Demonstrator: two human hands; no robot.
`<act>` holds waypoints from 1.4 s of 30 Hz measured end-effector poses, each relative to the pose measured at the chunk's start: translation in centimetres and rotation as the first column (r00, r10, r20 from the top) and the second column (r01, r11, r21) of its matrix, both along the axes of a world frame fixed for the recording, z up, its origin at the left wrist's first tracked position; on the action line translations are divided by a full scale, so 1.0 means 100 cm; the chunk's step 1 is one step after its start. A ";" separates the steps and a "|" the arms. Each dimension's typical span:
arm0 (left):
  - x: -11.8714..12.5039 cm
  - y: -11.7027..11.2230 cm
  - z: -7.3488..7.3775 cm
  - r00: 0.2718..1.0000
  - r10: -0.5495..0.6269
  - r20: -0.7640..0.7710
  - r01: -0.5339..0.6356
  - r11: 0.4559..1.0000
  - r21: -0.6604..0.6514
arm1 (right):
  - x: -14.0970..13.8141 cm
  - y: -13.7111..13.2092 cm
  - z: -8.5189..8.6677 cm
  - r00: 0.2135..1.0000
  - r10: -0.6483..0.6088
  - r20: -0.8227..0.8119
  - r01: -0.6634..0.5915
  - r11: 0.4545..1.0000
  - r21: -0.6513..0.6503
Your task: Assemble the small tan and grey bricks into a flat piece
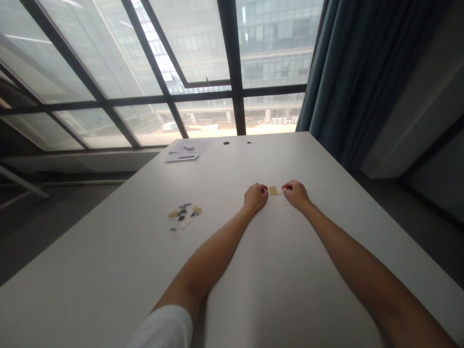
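A small flat piece (273,190), yellow on its left part and whitish on its right, lies on the white table (232,251) between my two hands. My left hand (256,197) rests at its left side with the fingers curled and the fingertips pressed together. On the right side my right hand (296,193) is closed in a pinch, its fingertips close to the whitish edge. Whatever is inside either pinch is too small or hidden to name. I cannot tell whether the fingertips touch the piece.
Left of my arms lies a loose pile of small grey, black, yellowish and pale parts (182,217). Papers (181,157) sit at the far left corner. A dark round disc (226,143) and a small dark item (249,142) are near the far edge, by windows and a curtain (340,87).
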State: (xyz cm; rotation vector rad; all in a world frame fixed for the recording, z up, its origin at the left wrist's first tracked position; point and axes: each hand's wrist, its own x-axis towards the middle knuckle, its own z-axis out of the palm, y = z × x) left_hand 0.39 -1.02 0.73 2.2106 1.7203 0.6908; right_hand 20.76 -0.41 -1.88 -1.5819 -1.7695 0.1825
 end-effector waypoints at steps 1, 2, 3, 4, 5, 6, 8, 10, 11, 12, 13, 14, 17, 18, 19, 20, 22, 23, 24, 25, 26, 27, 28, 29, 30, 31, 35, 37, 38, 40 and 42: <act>0.000 0.000 0.000 1.000 0.000 0.001 0.000 1.000 0.002 | 0.000 -0.001 0.001 1.000 -0.001 0.001 0.001 1.000 -0.001; 0.000 0.001 0.000 1.000 -0.002 0.001 0.002 1.000 0.005 | 0.000 -0.001 0.001 1.000 -0.003 0.002 0.003 1.000 -0.002; 0.000 0.001 -0.001 1.000 -0.003 0.002 0.003 1.000 0.008 | -0.001 -0.001 0.002 1.000 -0.004 0.002 0.004 1.000 -0.003; 0.000 0.001 -0.001 1.000 -0.004 0.002 0.004 1.000 0.010 | -0.001 -0.001 0.002 1.000 -0.005 0.002 0.005 1.000 -0.006; 0.000 0.001 -0.001 1.000 -0.004 0.002 0.004 1.000 0.011 | -0.001 -0.001 0.002 1.000 -0.005 0.002 0.005 1.000 -0.008; 0.000 0.001 -0.001 1.000 -0.004 0.002 0.004 1.000 0.011 | -0.001 -0.001 0.002 1.000 -0.005 0.002 0.005 1.000 -0.008; -0.001 0.001 -0.001 1.000 -0.004 0.001 0.004 1.000 0.010 | 0.000 -0.001 0.001 1.000 -0.003 0.002 0.003 1.000 -0.007; -0.001 0.001 -0.001 1.000 -0.003 0.001 0.003 1.000 0.008 | 0.000 0.000 0.000 1.000 -0.002 0.004 0.002 1.000 -0.006; -0.001 0.000 -0.001 1.000 -0.003 0.001 0.003 1.000 0.008 | 0.000 0.000 0.000 1.000 -0.003 0.005 0.003 1.000 -0.008; -0.001 0.000 -0.001 1.000 -0.003 0.001 0.003 1.000 0.007 | 0.000 0.000 0.000 1.000 -0.004 0.006 0.004 1.000 -0.010; -0.001 0.000 0.000 1.000 -0.003 0.002 0.003 1.000 0.007 | 0.000 0.001 0.000 1.000 -0.006 0.006 0.006 1.000 -0.011; -0.001 0.000 0.000 1.000 -0.004 0.002 0.004 1.000 0.006 | 0.000 0.001 0.000 1.000 -0.006 0.006 0.006 1.000 -0.011; -0.001 0.000 -0.001 1.000 -0.008 0.003 0.008 1.000 0.009 | 0.000 0.001 0.000 1.000 -0.004 0.003 0.004 1.000 -0.008; -0.001 0.001 -0.001 1.000 -0.007 0.003 0.007 1.000 0.011 | 0.000 0.001 0.000 1.000 -0.003 0.002 0.003 1.000 -0.006; -0.001 0.001 -0.002 1.000 -0.007 0.002 0.007 1.000 0.014 | 0.000 0.001 0.000 1.000 -0.003 0.002 0.003 1.000 -0.006; -0.001 0.001 -0.002 1.000 -0.007 0.001 0.007 1.000 0.017 | 0.000 0.000 0.000 1.000 -0.003 0.002 0.003 1.000 -0.007; -0.001 0.001 -0.002 1.000 -0.008 0.000 0.008 1.000 0.016 | 0.000 0.000 0.000 1.000 -0.006 0.002 0.006 1.000 -0.009; -0.001 0.001 -0.001 1.000 -0.008 -0.001 0.008 1.000 0.012 | 0.000 0.000 0.001 1.000 -0.008 0.001 0.008 1.000 -0.011; -0.001 0.001 -0.001 1.000 -0.006 -0.002 0.006 1.000 0.006 | 0.000 0.000 0.001 1.000 -0.009 0.000 0.009 1.000 -0.013; 0.000 0.000 0.000 1.000 -0.003 -0.001 0.003 1.000 0.001 | 0.000 0.000 0.001 1.000 -0.010 -0.002 0.010 1.000 -0.013; 0.000 0.000 0.000 1.000 -0.001 -0.001 0.001 1.000 -0.004 | 0.000 0.000 0.001 1.000 -0.010 -0.002 0.010 1.000 -0.011; 0.000 -0.001 0.001 1.000 0.000 0.001 0.000 1.000 -0.006 | 0.000 0.000 0.001 1.000 -0.008 -0.003 0.008 1.000 -0.010; 0.000 -0.001 0.002 1.000 0.000 0.003 0.000 1.000 -0.005 | 0.000 0.000 0.001 1.000 -0.007 -0.004 0.007 1.000 -0.008; 0.000 -0.001 0.002 1.000 -0.001 0.005 0.001 1.000 -0.003 | 0.000 0.000 0.000 1.000 -0.007 -0.005 0.007 1.000 -0.007; 0.000 -0.001 0.002 1.000 0.000 0.006 0.000 1.000 -0.002 | 0.000 0.000 0.000 1.000 -0.008 -0.006 0.008 1.000 -0.007; 0.000 -0.001 0.002 1.000 0.000 0.006 0.000 1.000 -0.002 | 0.000 0.000 0.000 1.000 -0.009 -0.007 0.009 1.000 -0.007; -0.001 0.000 -0.001 1.000 -0.003 0.002 0.003 1.000 0.008 | 0.000 0.000 0.000 1.000 -0.009 -0.008 0.009 1.000 -0.008; -0.001 0.001 -0.002 1.000 -0.010 0.002 0.009 1.000 0.019 | 0.000 0.000 0.000 1.000 -0.008 -0.007 0.008 1.000 -0.009; -0.002 0.002 -0.003 1.000 -0.011 0.002 0.011 1.000 0.022 | 0.000 0.000 0.000 1.000 -0.008 -0.006 0.008 1.000 -0.009; -0.002 0.003 -0.004 1.000 -0.011 0.002 0.011 1.000 0.026 | 0.000 0.000 0.000 1.000 -0.006 -0.006 0.006 1.000 -0.008; -0.001 0.003 -0.005 1.000 -0.007 0.004 0.007 1.000 0.027 | 0.000 0.000 0.000 1.000 -0.004 -0.008 0.004 1.000 -0.007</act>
